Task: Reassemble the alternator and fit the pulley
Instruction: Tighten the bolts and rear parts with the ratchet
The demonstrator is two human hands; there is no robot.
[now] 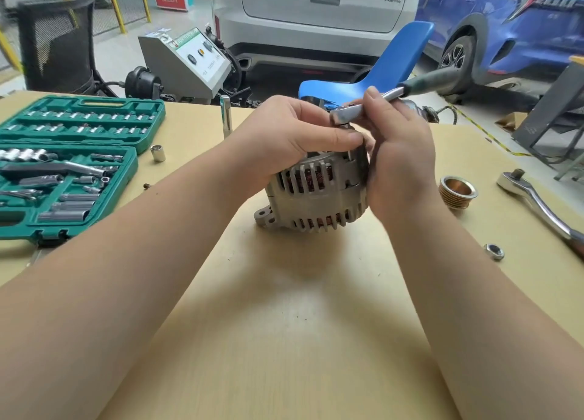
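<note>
The grey alternator (311, 198) stands on the table's middle, copper windings showing through its slots. My left hand (284, 135) grips its top from the left, thumb across the upper edge. My right hand (398, 154) holds a small ratchet (366, 109) with a dark green handle; the ratchet's head sits over the alternator's top right edge. The grooved pulley (457, 191) lies on the table to the right, apart from the alternator. A nut (494, 251) lies nearer the front right.
An open green socket set (63, 166) fills the left side. A loose socket (157, 152) and an upright extension bar (226, 116) stand behind it. A large ratchet (537, 201) lies at the far right. A blue chair (395, 62) and cars stand beyond the table.
</note>
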